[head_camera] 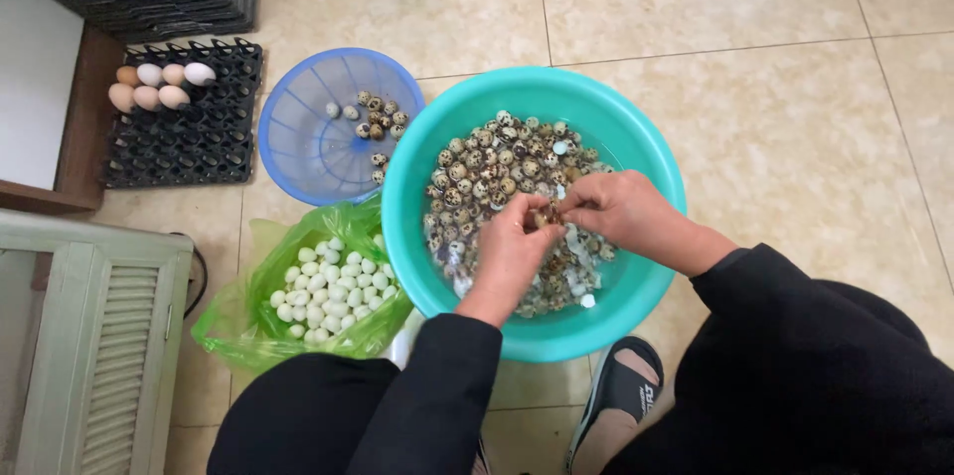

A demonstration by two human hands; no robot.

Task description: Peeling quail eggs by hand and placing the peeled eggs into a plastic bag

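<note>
Quail egg point(544, 218) between both hands (over teal basin point(656, 152))

Left hand point(509, 251) and right hand point(621, 212) together, fingers pinched.

A large basin point(417, 237) sits on the floor point(795, 137) at the centre of the frame, with quail eggs point(487, 172) in water inside it. Both hands meet above its middle, the left hand point(512, 256) just beside the right hand point(621, 212), with one small egg point(544, 217) between their fingers. A basket point(298, 147) holding a few eggs touches the basin's upper left side. Below the basket, at the basin's lower left, lies a bag point(258, 296) of peeled eggs point(333, 291). At the upper left, an egg tray point(189, 137) carries hen eggs point(159, 84) in its upper left corner.
</note>
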